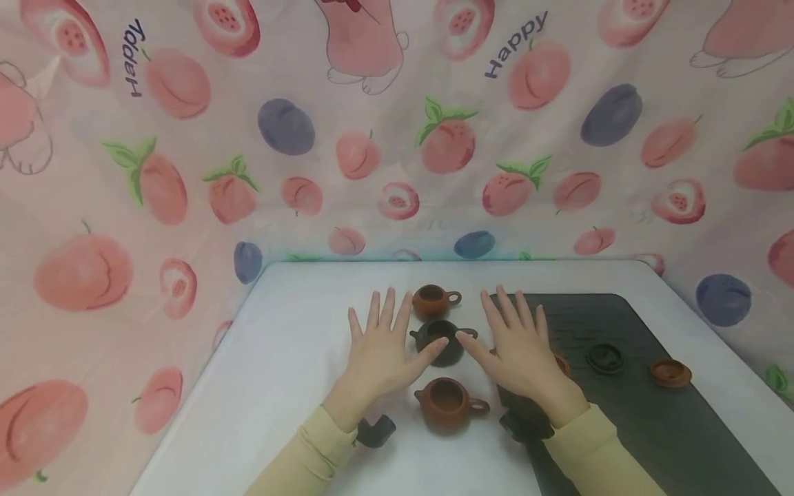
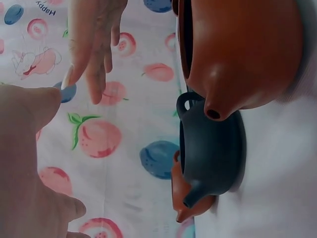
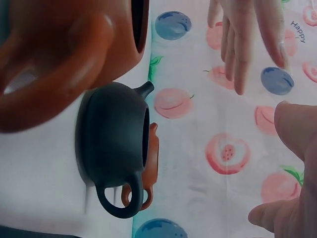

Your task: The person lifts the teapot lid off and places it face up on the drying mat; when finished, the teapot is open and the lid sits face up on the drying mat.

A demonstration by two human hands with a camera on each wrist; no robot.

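Over the white table (image 1: 205, 413), my left hand (image 1: 378, 355) and right hand (image 1: 521, 355) hover with fingers spread, both holding nothing. Three lidless teapots stand in a column between them: an orange-brown teapot (image 1: 430, 308) farthest, a dark teapot (image 1: 455, 353) in the middle, a reddish-brown teapot (image 1: 445, 413) nearest. My thumbs overlap the dark teapot in the head view. Both wrist views show the hands raised higher than the pots. Spouts point left, handles right. The near teapot (image 2: 247, 49) fills the top right of the left wrist view, ahead of the dark one (image 2: 213, 148).
A dark slatted tray (image 1: 657, 427) covers the table's right side. On it lie a dark lid (image 1: 604, 358), a brown lid (image 1: 670, 373) and another brown lid (image 1: 563, 365), mostly hidden behind my right hand. A fruit-print cloth (image 1: 397, 165) hangs behind the table.
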